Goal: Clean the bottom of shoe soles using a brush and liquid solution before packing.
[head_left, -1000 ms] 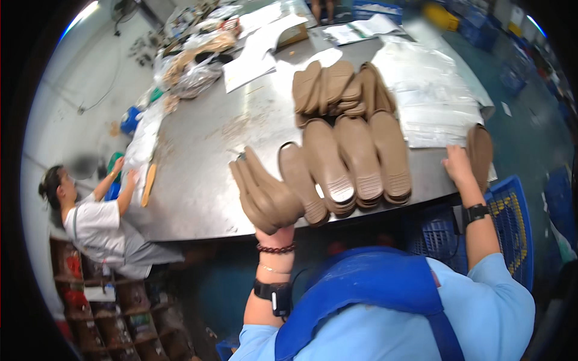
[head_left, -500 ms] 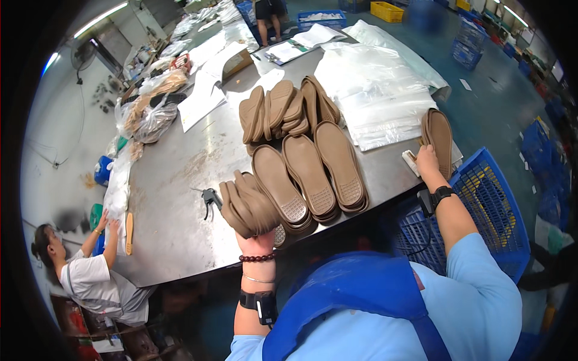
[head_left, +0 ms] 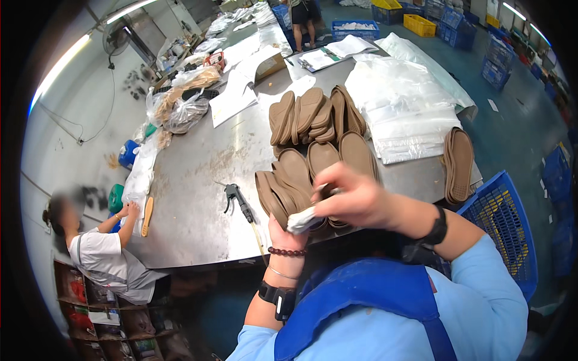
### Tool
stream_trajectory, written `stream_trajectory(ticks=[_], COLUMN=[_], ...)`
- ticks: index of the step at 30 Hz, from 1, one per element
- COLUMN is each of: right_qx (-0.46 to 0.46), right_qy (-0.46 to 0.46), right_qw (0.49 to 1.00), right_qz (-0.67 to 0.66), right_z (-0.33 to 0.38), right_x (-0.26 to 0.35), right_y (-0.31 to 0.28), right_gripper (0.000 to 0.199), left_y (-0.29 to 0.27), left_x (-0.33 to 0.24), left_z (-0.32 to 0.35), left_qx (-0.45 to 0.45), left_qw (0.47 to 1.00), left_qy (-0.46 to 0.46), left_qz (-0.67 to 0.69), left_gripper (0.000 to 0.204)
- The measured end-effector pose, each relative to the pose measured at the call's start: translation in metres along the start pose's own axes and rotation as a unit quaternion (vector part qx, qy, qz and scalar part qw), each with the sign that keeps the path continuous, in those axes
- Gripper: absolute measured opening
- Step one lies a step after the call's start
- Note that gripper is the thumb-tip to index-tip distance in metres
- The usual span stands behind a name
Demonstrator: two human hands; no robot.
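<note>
My left hand (head_left: 288, 236) grips a bundle of brown shoe soles (head_left: 272, 198) from below, tilted upright at the table's near edge. Over it reaches my right hand (head_left: 356, 195), fingers closed on a small blurred tool with a white end (head_left: 303, 221). That white end is against or just in front of the soles' lower end; I cannot tell which. Behind my right hand stand stacks of brown soles (head_left: 359, 150), partly covered by it. More soles (head_left: 310, 114) lie heaped farther back.
A black air blow gun (head_left: 236, 195) with a hose lies left of the soles. White plastic bags (head_left: 403, 102) and another sole stack (head_left: 459, 162) are at the right. A blue basket (head_left: 506, 222) stands beside the table (head_left: 192, 222). A co-worker (head_left: 102, 253) works at the left.
My right hand has come from the table's right side to the soles in my left hand, bringing the white-ended tool. The view has shifted, so the table sits farther right.
</note>
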State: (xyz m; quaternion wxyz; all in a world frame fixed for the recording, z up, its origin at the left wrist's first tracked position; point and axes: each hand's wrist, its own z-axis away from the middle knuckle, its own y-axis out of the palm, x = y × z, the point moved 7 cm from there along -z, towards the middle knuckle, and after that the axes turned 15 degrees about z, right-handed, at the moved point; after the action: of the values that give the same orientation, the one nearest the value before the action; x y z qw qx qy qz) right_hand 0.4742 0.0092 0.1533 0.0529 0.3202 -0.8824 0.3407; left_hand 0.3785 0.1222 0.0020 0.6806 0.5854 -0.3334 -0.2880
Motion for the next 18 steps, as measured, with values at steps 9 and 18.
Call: stream_trajectory(ticks=[9, 18], right_qx=[0.007, -0.155], right_qy=[0.141, 0.494], right_qw=[0.989, 0.841], right_qz=[0.054, 0.160], right_z=[-0.030, 0.187], right_x=[-0.051, -0.180], right_y=[0.028, -0.094], right_gripper=[0.015, 0.014], left_y=[0.017, 0.013], left_x=[0.009, -0.038], left_z=[0.020, 0.029], left_qx=[0.059, 0.065], left_qw=[0.986, 0.997], left_qy=[-0.005, 0.020], left_qz=[-0.158, -0.043], left_gripper=[0.041, 0.040])
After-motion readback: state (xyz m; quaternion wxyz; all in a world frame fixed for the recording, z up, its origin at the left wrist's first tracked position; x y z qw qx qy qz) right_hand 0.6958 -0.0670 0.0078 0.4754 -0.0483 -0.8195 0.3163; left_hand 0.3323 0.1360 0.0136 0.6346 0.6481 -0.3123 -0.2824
